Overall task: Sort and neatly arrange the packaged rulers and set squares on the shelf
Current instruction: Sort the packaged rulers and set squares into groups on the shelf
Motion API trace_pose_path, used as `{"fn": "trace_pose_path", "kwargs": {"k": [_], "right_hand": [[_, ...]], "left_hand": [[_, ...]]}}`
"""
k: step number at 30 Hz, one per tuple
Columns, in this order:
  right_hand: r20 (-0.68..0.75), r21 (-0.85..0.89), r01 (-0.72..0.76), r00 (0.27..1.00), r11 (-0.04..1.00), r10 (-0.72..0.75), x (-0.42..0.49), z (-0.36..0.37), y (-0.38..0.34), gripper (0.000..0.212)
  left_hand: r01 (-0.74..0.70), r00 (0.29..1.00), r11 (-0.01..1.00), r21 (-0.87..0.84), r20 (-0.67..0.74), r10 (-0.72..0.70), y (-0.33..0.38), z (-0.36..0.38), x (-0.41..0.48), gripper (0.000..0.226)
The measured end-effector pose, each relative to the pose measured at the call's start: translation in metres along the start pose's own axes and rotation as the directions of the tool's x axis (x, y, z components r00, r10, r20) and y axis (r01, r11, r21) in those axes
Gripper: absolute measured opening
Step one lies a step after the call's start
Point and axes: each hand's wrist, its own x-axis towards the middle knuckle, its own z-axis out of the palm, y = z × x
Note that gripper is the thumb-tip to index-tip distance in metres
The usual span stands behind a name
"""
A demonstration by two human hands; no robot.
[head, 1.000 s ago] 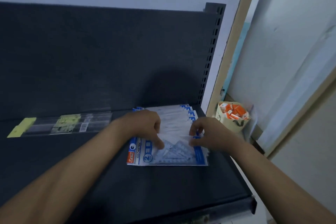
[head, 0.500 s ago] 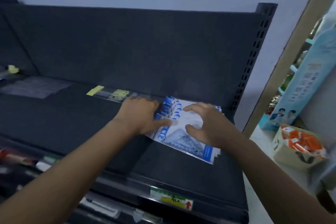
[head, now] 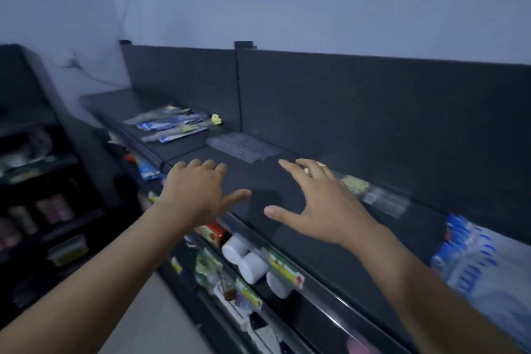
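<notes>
Both hands hover with spread fingers over the dark shelf [head: 287, 181], holding nothing. My left hand [head: 198, 190] is above the shelf's front edge and my right hand [head: 319, 204] is further in. The stack of blue-and-white set square packs [head: 482, 264] lies at the far right of the shelf. A clear ruler pack with a yellow label [head: 373, 195] lies along the back, just beyond my right hand. A flat pile of clear rulers [head: 244, 146] sits ahead of my hands. Several blue and clear ruler packs [head: 169, 126] lie scattered at the left end.
A dark back panel [head: 344, 100] runs behind the shelf. Below the front edge, a lower shelf holds white rolls [head: 247, 259] and assorted small goods. More shelving with jars [head: 37, 210] stands at the left. A grey wall rises above.
Both hands have let go of the set square stack, which now lies at the right. My view has swung left, and the hands have moved left with fingers spread.
</notes>
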Motion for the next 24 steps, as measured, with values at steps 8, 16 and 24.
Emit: {"fn": "trace_pose_path", "kwargs": {"k": [8,16,24], "right_hand": [[-0.081,0.006,0.009,0.997,1.0,-0.008,0.153,0.068,-0.12,0.078],[-0.041,-0.004,0.0,0.999,1.0,0.0,0.265,0.121,-0.183,0.07],[-0.009,-0.005,0.015,1.0,1.0,-0.015,0.398,0.188,-0.195,0.063]], "left_hand": [[0.178,0.983,0.984,0.025,0.044,-0.179,-0.184,0.055,0.013,0.092],[0.267,0.962,0.963,-0.044,0.066,-0.264,-0.304,0.111,0.055,0.085],[0.288,0.952,0.958,-0.018,0.114,-0.284,-0.394,0.185,0.134,0.087]]}}
